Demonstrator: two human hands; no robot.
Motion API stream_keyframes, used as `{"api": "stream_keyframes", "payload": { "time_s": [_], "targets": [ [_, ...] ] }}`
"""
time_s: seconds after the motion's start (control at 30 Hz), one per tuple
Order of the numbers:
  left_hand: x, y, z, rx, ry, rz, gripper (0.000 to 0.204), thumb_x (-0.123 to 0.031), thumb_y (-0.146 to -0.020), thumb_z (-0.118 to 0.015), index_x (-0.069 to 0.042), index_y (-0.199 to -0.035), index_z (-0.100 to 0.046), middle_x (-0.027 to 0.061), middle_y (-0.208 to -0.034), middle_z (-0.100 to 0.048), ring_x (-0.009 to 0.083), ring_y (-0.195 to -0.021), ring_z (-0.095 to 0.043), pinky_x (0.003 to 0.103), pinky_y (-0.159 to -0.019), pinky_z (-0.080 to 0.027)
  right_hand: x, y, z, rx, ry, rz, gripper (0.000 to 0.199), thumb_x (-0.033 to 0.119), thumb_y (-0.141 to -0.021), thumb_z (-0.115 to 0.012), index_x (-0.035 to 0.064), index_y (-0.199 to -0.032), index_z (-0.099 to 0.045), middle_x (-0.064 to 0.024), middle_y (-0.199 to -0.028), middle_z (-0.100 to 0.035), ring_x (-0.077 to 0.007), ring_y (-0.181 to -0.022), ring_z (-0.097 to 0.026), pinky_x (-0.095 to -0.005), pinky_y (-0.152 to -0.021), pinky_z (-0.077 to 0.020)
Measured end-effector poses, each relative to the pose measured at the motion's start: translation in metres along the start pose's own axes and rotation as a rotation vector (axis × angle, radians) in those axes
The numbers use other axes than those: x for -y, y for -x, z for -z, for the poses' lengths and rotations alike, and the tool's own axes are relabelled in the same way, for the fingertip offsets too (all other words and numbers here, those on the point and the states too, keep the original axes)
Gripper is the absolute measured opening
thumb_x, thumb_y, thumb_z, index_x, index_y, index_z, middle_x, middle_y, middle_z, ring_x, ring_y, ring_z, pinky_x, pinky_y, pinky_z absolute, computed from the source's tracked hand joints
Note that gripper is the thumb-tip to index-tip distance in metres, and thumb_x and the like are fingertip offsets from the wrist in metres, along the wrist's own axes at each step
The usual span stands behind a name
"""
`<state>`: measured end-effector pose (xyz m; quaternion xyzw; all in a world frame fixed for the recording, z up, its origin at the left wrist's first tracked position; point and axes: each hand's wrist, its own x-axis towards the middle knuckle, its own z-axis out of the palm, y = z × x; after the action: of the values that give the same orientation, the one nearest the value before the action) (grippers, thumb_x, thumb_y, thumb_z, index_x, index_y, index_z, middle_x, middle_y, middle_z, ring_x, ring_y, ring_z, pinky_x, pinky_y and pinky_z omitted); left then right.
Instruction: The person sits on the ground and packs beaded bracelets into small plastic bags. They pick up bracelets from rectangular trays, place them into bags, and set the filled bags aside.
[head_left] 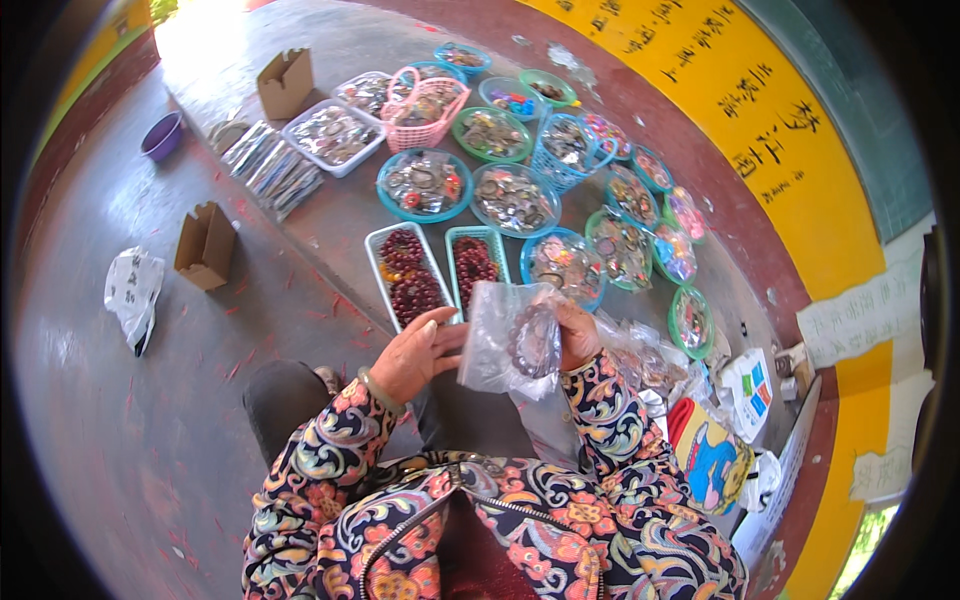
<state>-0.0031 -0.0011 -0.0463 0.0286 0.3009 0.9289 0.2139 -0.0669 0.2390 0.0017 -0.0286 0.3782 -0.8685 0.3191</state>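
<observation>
Upper left: purple bowl [162, 136], two cardboard boxes [205, 246]. Centre top: pink basket [428, 105], round trays of trinkets [424, 184], white trays of dark beads [408, 275].

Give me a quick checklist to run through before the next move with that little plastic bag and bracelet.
1. Clear plastic bag gripped by the right hand: ok.
2. Left hand at the bag's edge: ok.
3. Dark bead bracelet fully inside the bag: cannot tell.
4. Bag mouth open: cannot tell.
5. Two trays of dark bead bracelets lie just ahead of the hands: ok.
</observation>
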Motion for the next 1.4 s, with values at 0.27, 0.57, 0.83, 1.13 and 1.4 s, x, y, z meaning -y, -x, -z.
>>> {"api": "stream_keyframes", "payload": {
  "time_s": [0.27,0.57,0.83,1.13,1.4],
  "targets": [
    [-0.013,0.020,0.010,-0.249,-0.002,0.046,0.028,-0.020,-0.089,-0.052,0.002,-0.107,-0.055,0.0130,-0.096,-0.062,0.0238,-0.087,-0.062,0.035,-0.074,-0.050,-0.038,-0.030,-0.009,-0.252,0.023,-0.141,0.027,0.019,-0.090,-0.049,-0.0027,-0.104,-0.055,-0.0117,-0.099,-0.061,-0.0207,-0.084,-0.062,-0.0341,-0.076,-0.0519],
    [-0.006,0.017,0.022,-0.366,-0.184,0.072,0.028,-0.020,-0.090,-0.050,0.001,-0.106,-0.057,0.0127,-0.096,-0.063,0.0225,-0.087,-0.062,0.032,-0.072,-0.050,-0.059,-0.033,-0.005,-0.496,0.542,0.190,0.024,0.024,-0.089,-0.055,0.0015,-0.089,-0.062,-0.0033,-0.070,-0.061,-0.0093,-0.056,-0.057,-0.0205,-0.046,-0.0438],
    [-0.008,0.017,0.026,-0.305,0.007,0.028,0.034,-0.024,-0.090,-0.049,0.001,-0.111,-0.054,0.0136,-0.100,-0.062,0.0236,-0.093,-0.060,0.035,-0.080,-0.048,-0.046,-0.047,-0.015,-0.459,1.364,0.639,0.028,0.031,-0.088,-0.055,0.0052,-0.083,-0.064,0.0026,-0.064,-0.056,-0.0037,-0.050,-0.048,-0.0188,-0.043,-0.0370],
    [0.001,-0.006,0.054,-0.213,0.258,-0.081,0.031,-0.023,-0.090,-0.047,0.003,-0.107,-0.052,0.0134,-0.103,-0.059,0.0243,-0.094,-0.057,0.037,-0.080,-0.046,-0.018,-0.075,-0.042,-0.282,1.351,0.386,0.032,0.031,-0.088,-0.055,0.0009,-0.078,-0.062,-0.0016,-0.055,-0.050,-0.0058,-0.051,-0.043,-0.0246,-0.047,-0.0343],
    [0.014,-0.047,0.104,-0.432,0.297,-0.137,0.026,-0.020,-0.091,-0.044,0.001,-0.104,-0.051,0.0133,-0.098,-0.059,0.0252,-0.088,-0.059,0.038,-0.075,-0.051,-0.026,-0.141,-0.046,-0.133,1.619,0.448,0.031,0.031,-0.085,-0.055,0.0027,-0.072,-0.059,-0.0147,-0.060,-0.054,-0.0301,-0.053,-0.051,-0.0353,-0.050,-0.0390]
  ]
}}
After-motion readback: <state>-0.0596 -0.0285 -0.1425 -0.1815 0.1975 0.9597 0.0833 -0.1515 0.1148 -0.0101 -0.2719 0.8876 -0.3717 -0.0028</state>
